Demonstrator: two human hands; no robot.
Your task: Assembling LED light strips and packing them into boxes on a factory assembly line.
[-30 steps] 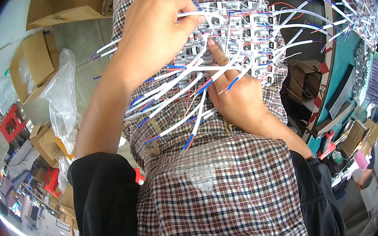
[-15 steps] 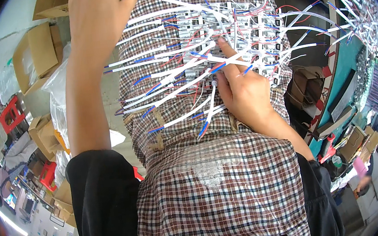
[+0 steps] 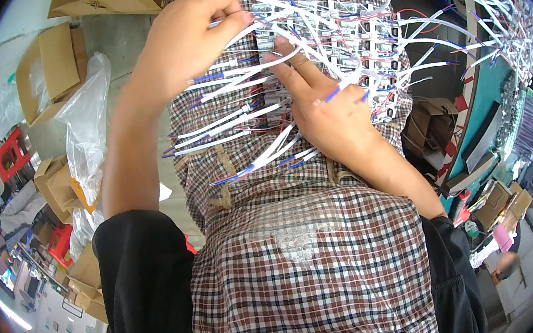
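Note:
A panel of small silver-and-white parts (image 3: 313, 22) lies across my lap, with many white cables ending in red and blue wires. My left hand (image 3: 191, 41) is at its far left edge, thumb and forefinger pinched on a white cable (image 3: 237, 38). On the panel, my right hand (image 3: 329, 111) has two fingers stretched out, their tips on the parts near the left hand. Its other fingers are mostly hidden. Some cable ends lie over its knuckles. Other white cables (image 3: 258, 118) stick out to the left over the checked apron (image 3: 311, 279).
To the right, a big bundle of similar white cables (image 3: 504, 18) rests on a teal-topped table (image 3: 488, 84). Open cardboard boxes (image 3: 51, 65), clear plastic bags (image 3: 89, 120) and red stools (image 3: 12, 154) stand at the left. A person (image 3: 507, 264) appears at the far right.
My left hand has moved right and down onto the cables and closed on one. My right hand has shifted left and slightly up the panel. Several left-hand cables have swung to new positions.

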